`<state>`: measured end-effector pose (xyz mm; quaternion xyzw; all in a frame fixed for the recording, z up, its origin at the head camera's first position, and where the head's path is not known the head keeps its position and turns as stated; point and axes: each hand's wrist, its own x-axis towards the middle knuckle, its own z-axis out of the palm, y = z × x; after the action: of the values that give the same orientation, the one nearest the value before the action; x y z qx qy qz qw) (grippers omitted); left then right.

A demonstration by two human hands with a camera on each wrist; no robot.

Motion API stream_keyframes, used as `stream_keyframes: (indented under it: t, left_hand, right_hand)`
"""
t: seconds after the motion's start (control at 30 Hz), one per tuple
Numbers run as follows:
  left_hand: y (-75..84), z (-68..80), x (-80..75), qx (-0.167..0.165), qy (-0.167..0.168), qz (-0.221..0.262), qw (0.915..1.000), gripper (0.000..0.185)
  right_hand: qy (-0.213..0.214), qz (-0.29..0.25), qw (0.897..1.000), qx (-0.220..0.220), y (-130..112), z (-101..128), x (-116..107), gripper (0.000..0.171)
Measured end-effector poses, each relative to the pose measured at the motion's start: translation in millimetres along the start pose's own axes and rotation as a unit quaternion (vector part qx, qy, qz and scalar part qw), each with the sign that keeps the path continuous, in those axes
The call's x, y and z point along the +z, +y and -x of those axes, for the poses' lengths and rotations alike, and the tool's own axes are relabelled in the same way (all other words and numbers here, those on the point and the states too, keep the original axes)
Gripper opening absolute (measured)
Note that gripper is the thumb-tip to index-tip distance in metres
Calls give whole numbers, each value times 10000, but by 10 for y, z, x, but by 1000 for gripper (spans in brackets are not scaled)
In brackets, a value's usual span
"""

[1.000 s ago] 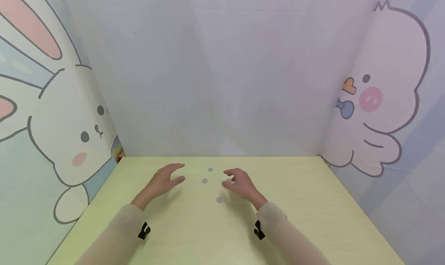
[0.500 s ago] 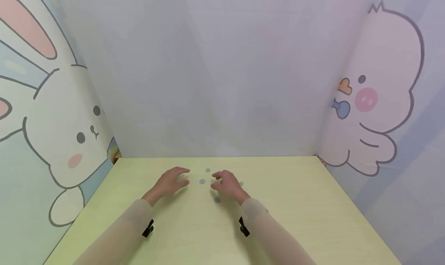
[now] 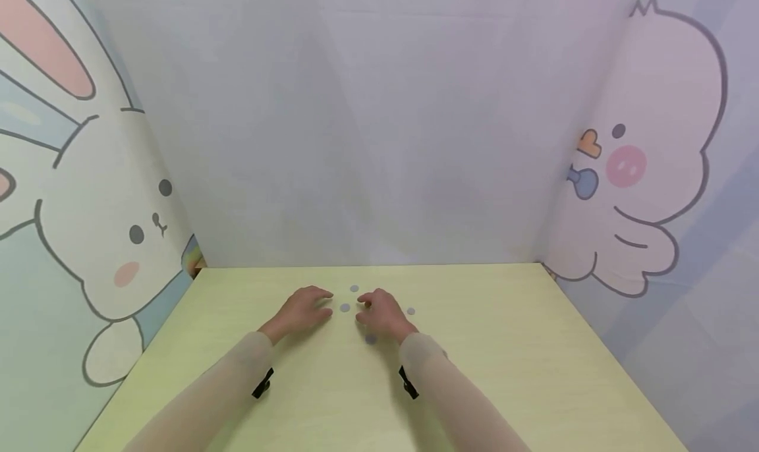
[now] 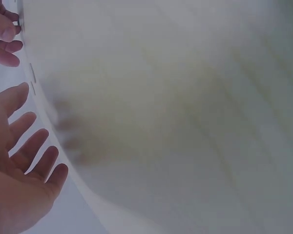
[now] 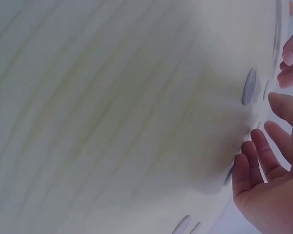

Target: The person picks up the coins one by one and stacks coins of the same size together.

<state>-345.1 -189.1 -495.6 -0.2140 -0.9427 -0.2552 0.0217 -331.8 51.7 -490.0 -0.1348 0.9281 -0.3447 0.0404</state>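
Several flat grey discs lie on the pale yellow table [image 3: 504, 346]. Between the hands are one disc [image 3: 345, 308] and, farther back, another disc [image 3: 354, 288]. My left hand [image 3: 304, 309] hovers left of them, its fingers spread and loosely bent with nothing in them [image 4: 24, 170]. My right hand [image 3: 382, 315] faces it from the right, fingers relaxed and slightly curled, and the right wrist view shows its palm [image 5: 278, 195] bare. A nearer disc [image 3: 370, 339] lies in that hand's shadow; one more disc [image 3: 411, 311] is just to its right.
A pale cloth [image 3: 367, 142] hangs behind the table's back edge. Printed cloth walls stand at both sides, with a rabbit [image 3: 118, 221] on the left and a white cartoon bird [image 3: 658, 149] on the right. Small black mounts sit under both sleeves.
Both hands have moved toward each other, the left one to the right and the right one to the left. The disc to the right of my right hand now shows. The discs stay put.
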Motion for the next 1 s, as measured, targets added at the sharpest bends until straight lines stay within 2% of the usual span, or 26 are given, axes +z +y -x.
stream_keyframes:
  t: [0.23,0.4,0.53,0.77,1.0]
  left_hand:
    - [59,-60,53,45,27,99,9999,32]
    - [57,-113,89,90,15,-79,9999,28]
    - [82,-147,91,149,40,-205,9997,25]
    - [137,-164,140,277,166,-86,9994,20]
    - [152,-164,192,344,320,-163,9988,16]
  right_hand:
    - [66,339,9992,-223,39,-92,66,40]
    - [64,560,9980,-301,7,-128,66,37]
    - [136,572,9978,-321,-10,-142,62,32]
    - [219,576,9975,-352,-4,-177,118,27]
    - [265,582,9972,-389,-40,-160,128,22]
